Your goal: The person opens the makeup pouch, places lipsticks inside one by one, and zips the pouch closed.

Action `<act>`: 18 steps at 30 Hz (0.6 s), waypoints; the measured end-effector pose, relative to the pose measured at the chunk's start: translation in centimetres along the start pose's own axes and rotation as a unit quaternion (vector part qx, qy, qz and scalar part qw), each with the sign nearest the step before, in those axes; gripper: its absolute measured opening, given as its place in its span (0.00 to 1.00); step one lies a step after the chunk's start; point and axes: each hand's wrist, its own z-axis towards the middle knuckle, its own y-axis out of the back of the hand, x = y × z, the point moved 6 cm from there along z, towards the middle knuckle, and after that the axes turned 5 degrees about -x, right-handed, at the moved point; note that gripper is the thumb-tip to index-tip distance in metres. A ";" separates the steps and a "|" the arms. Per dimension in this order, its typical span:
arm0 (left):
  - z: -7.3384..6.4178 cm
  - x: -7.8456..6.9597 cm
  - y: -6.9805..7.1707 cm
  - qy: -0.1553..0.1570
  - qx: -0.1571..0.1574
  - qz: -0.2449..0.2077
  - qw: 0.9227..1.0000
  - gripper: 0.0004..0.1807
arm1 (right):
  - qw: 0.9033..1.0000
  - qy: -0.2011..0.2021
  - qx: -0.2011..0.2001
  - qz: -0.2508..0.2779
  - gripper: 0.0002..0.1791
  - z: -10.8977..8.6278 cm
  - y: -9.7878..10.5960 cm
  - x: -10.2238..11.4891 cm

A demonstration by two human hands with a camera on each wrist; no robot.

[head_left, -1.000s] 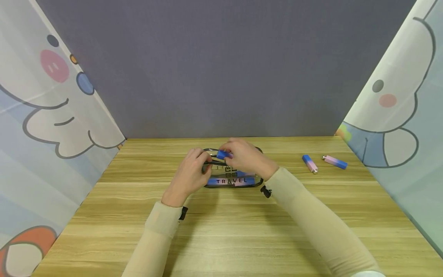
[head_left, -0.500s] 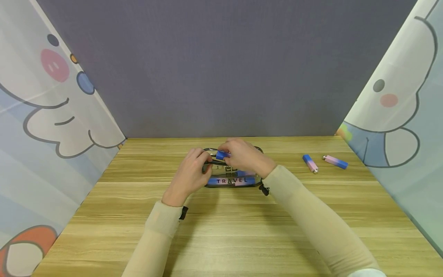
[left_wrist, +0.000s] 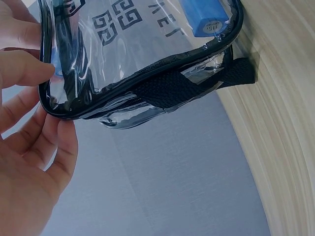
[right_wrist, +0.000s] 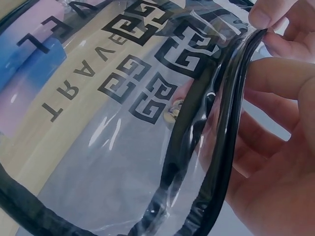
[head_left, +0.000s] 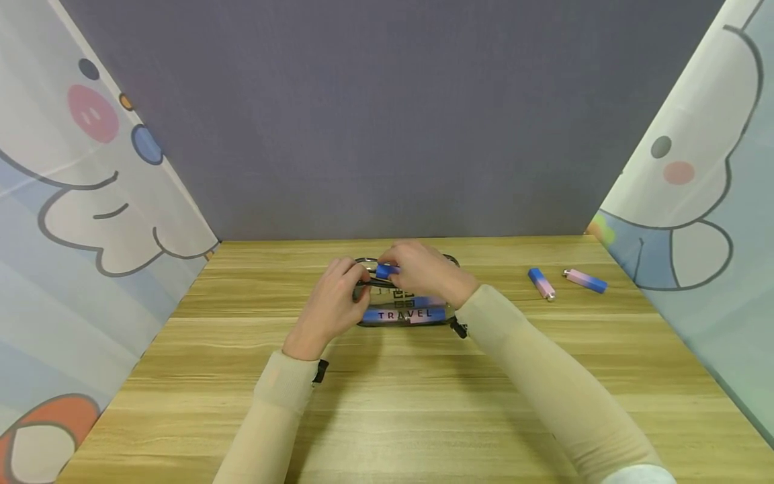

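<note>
A clear pouch with black trim and the word TRAVEL (head_left: 392, 315) stands at the table's back middle. My left hand (head_left: 329, 299) pinches the black zipper edge (left_wrist: 74, 117) at the left side of its mouth. My right hand (head_left: 423, 269) holds a small square blue-and-pink cosmetic tube (head_left: 384, 271) at the opening. A shiny metal tip (right_wrist: 173, 112) shows through the plastic in the right wrist view. Inside the pouch lie several more blue-and-pink tubes (right_wrist: 34, 81); one tube's blue end (left_wrist: 209, 22) bears a round label in the left wrist view.
To the right on the wooden table (head_left: 387, 417) lie two loose tubes, one slanted (head_left: 541, 284) and one pointing right (head_left: 586, 281). A grey panel (head_left: 387, 121) rises behind the table, with cartoon-print curtains (head_left: 683, 222) on both sides.
My right hand has slid slightly left with the tube, toward my left hand. The left hand keeps its hold on the pouch edge; the loose tubes have not moved.
</note>
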 end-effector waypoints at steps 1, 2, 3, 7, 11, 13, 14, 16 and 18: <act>0.0 0.0 0.0 0.000 -0.001 0.000 1.000 0.06 | 1.000 0.002 0.001 -0.003 0.20 0.0 0.0 0.1; 0.0 0.0 0.0 -0.001 -0.002 0.000 1.000 0.06 | 1.000 0.005 0.002 -0.006 0.20 0.0 0.0 0.1; 0.0 0.0 0.0 -0.002 -0.002 0.000 1.000 0.06 | 1.000 0.009 0.002 -0.009 0.19 0.1 0.0 0.2; 0.1 0.0 0.0 -0.004 -0.003 0.004 1.000 0.07 | 1.000 0.020 0.003 -0.015 0.19 0.1 0.0 0.4; 0.1 0.0 0.1 -0.004 -0.003 0.006 1.000 0.07 | 1.000 0.026 0.003 -0.011 0.19 0.1 -0.1 0.4; 0.0 -0.1 0.1 -0.004 -0.003 0.006 1.000 0.06 | 1.000 0.028 0.000 -0.007 0.19 0.0 -0.1 0.4; 0.0 0.0 0.1 -0.004 -0.003 0.007 1.000 0.06 | 1.000 0.029 -0.001 -0.005 0.18 0.0 0.0 0.3; 0.0 0.0 0.1 -0.003 -0.002 0.007 1.000 0.06 | 1.000 0.030 -0.005 0.000 0.18 -0.1 0.1 0.3; 0.0 0.0 0.1 -0.002 -0.002 0.006 1.000 0.06 | 1.000 0.030 -0.009 0.004 0.18 -0.2 0.2 0.3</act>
